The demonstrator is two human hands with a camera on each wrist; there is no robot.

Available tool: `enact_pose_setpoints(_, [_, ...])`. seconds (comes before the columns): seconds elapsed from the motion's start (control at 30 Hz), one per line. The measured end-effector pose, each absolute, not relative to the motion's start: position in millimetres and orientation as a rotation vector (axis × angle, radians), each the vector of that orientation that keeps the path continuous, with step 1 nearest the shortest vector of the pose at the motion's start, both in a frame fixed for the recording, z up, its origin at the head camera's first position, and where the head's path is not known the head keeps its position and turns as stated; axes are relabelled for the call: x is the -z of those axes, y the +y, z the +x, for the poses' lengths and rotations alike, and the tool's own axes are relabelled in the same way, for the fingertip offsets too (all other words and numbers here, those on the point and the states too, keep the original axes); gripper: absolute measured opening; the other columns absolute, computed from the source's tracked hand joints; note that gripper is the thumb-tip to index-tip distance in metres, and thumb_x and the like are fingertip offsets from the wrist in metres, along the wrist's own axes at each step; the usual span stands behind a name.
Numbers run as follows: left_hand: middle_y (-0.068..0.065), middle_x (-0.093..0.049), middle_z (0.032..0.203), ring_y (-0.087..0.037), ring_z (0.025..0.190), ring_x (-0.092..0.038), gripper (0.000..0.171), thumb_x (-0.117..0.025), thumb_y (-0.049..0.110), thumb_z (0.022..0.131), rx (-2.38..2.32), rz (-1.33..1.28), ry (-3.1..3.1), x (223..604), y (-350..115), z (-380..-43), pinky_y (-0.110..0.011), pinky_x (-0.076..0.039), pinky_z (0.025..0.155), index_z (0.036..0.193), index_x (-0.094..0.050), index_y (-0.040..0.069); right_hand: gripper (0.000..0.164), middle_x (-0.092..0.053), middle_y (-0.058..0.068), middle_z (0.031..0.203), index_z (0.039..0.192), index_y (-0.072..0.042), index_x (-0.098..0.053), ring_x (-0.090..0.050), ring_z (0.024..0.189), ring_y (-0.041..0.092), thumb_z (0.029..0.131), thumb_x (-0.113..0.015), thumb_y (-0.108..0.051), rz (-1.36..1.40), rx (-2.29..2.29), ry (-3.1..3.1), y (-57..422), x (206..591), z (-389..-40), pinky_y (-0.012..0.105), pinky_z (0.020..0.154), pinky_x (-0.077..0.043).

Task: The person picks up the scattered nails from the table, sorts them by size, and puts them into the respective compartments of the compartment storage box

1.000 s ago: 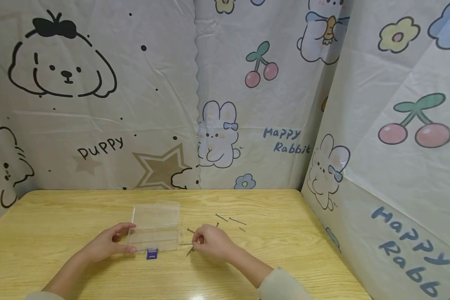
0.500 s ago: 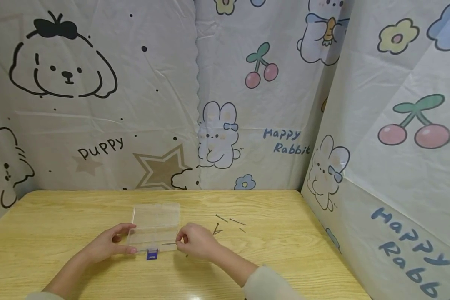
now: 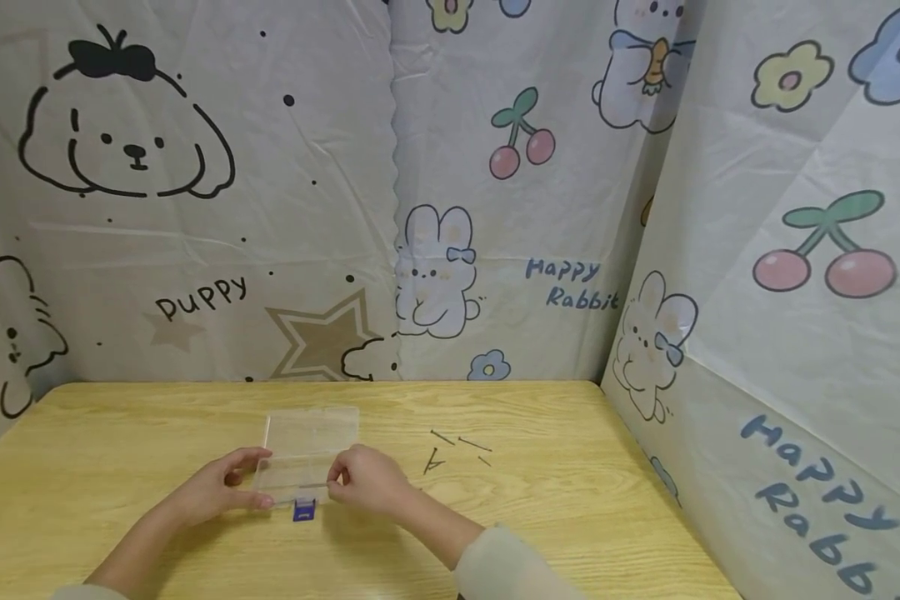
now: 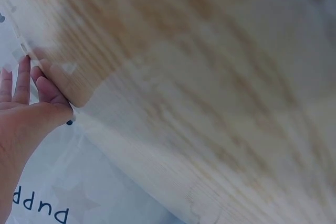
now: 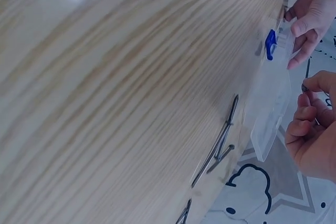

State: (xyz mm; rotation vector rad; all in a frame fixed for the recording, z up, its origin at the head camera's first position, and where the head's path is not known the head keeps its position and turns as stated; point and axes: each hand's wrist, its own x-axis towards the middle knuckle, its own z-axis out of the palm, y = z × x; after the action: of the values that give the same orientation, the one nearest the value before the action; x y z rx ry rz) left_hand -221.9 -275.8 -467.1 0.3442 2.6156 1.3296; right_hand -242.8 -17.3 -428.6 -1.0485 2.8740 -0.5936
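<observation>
HANDS | left hand [image 3: 217, 487] grips clear box [image 3: 311, 433], left edge | right hand [image 3: 370, 480] pinches nail [image 5: 307, 69] over box

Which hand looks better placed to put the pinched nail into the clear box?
Likely the right hand: it pinches the nail at the right side of the clear box, while the left hand holds the left side.

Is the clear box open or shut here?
Open: in the head view, its lid is swung back beyond the base, and the blue latch juts out at the near edge.
</observation>
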Motion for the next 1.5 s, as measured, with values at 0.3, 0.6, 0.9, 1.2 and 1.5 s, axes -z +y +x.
enact_pose_setpoints(0.3, [-0.033, -0.042, 0.136, -0.052, 0.124, -0.038, 0.073, -0.074, 0.026, 0.08, -1.35, 0.358, 2.603, 469, -276, -221, -0.06, -0.038, 0.096, 0.136, -0.039, -0.003, 0.008, -0.049, -0.012, 0.067, 0.082, -0.017, -0.069, -0.04, 0.057, -0.001, 0.086, -0.064, -0.021, -0.969, 0.598, 2.892, -33, 431, -240, 0.012, 0.049, -0.034])
enact_pose_setpoints(0.6, [-0.031, -0.045, 0.135, -0.05, 0.123, -0.04, 0.073, -0.075, 0.027, 0.079, -1.339, 0.35, 2.62, 467, -276, -222, -0.06, -0.037, 0.098, 0.135, -0.04, -0.002, 0.007, -0.047, -0.012, 0.066, 0.081, -0.018, -0.068, -0.04, 0.054, 0.0, 0.084, -0.063, -0.021, -0.896, 0.652, 2.875, -46, 440, -244, 0.013, 0.047, -0.034])
enact_pose_setpoints(0.9, [-0.033, -0.042, 0.135, -0.051, 0.121, -0.041, 0.073, -0.075, 0.026, 0.079, -1.356, 0.359, 2.594, 467, -277, -221, -0.058, -0.04, 0.094, 0.136, -0.039, -0.002, 0.006, -0.046, -0.013, 0.063, 0.082, -0.019, -0.068, -0.04, 0.051, 0.0, 0.084, -0.062, -0.02, -0.853, 0.661, 2.872, -57, 441, -243, 0.014, 0.045, -0.034])
enact_pose_setpoints(1.2, [-0.031, -0.044, 0.135, -0.049, 0.123, -0.04, 0.072, -0.075, 0.026, 0.079, -1.365, 0.368, 2.605, 469, -277, -222, -0.058, -0.039, 0.096, 0.135, -0.04, -0.002, 0.006, -0.045, -0.013, 0.063, 0.082, -0.021, -0.067, -0.041, 0.051, 0.001, 0.084, -0.062, -0.023, -0.739, 0.685, 2.879, -66, 447, -243, 0.016, 0.045, -0.034])
enact_pose_setpoints(1.5, [-0.032, -0.044, 0.135, -0.049, 0.123, -0.039, 0.073, -0.075, 0.026, 0.078, -1.357, 0.347, 2.599, 467, -276, -222, -0.057, -0.039, 0.095, 0.135, -0.04, -0.002, 0.007, -0.047, -0.015, 0.062, 0.083, -0.023, -0.068, -0.042, 0.051, 0.001, 0.086, -0.062, -0.025, -0.69, 0.665, 2.912, -71, 450, -242, 0.016, 0.046, -0.035])
